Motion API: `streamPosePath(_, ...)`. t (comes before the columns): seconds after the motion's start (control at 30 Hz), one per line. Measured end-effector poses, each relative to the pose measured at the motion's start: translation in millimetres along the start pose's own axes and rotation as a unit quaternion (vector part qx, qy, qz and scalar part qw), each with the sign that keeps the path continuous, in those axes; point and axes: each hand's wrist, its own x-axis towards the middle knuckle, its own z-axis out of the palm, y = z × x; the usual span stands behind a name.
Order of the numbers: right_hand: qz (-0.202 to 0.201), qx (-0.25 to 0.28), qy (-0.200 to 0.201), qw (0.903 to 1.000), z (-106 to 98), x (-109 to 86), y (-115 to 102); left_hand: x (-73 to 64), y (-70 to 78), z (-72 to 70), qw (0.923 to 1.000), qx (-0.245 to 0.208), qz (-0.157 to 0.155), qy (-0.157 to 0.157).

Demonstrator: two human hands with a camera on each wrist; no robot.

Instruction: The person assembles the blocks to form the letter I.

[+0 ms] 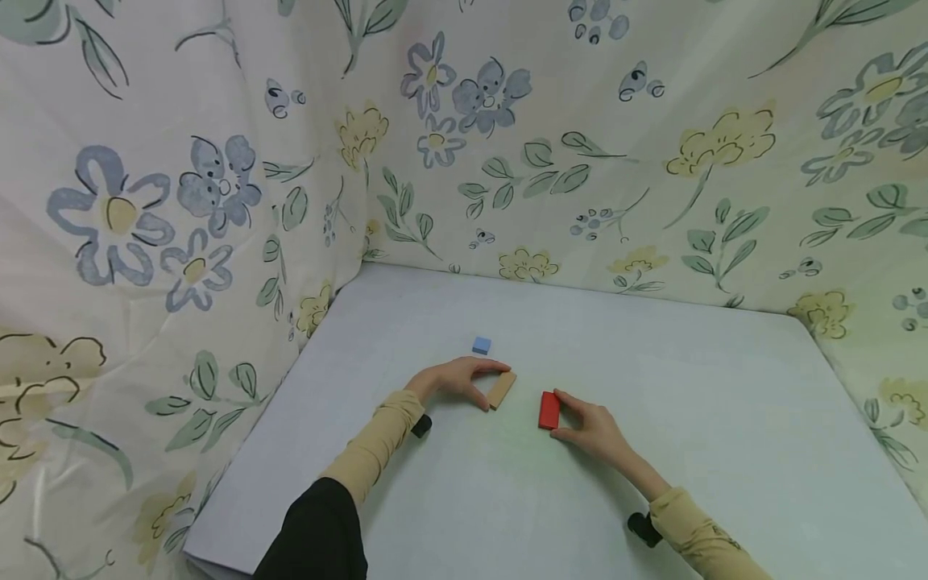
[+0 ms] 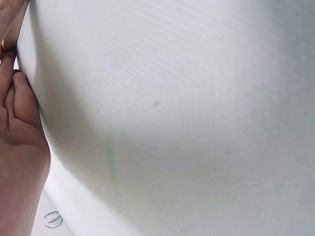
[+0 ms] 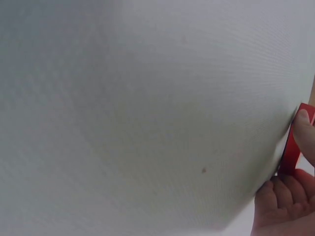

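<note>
- Tan block (image 1: 502, 390): lay on the worktop (image 1: 696, 387); the left hand (image 1: 457, 377), fingers part-spread, pinched its ends.
- Red block (image 1: 548, 411): lay right of the tan block; the right hand (image 1: 596, 427) pinched it likewise.
- Blue block (image 1: 482, 345): lay beyond the tan block.

White table (image 1: 696, 403)
On it, a blue block (image 1: 482, 345) lies beyond a tan block (image 1: 502, 391), a red block (image 1: 548, 411) to the right.
</note>
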Motion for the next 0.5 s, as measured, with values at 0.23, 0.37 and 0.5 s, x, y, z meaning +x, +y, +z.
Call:
streamPosePath(0.23,-0.008,-0.012,-0.005,0.9999,-0.9,0.6,-1.2,0.2,0.4,-0.2,1.0000,0.004,-0.004,-0.003)
streamPosePath(0.37,-0.009,-0.010,-0.008,0.9999,-0.5,0.8,-0.9,1.1,-1.1,0.1,1.0000,0.007,-0.001,-0.003)
streamPosePath(0.5,-0.029,-0.001,0.005,0.9996,-0.9,-1.2,-0.6,1.5,-1.1,0.1,1.0000,0.006,0.002,-0.003)
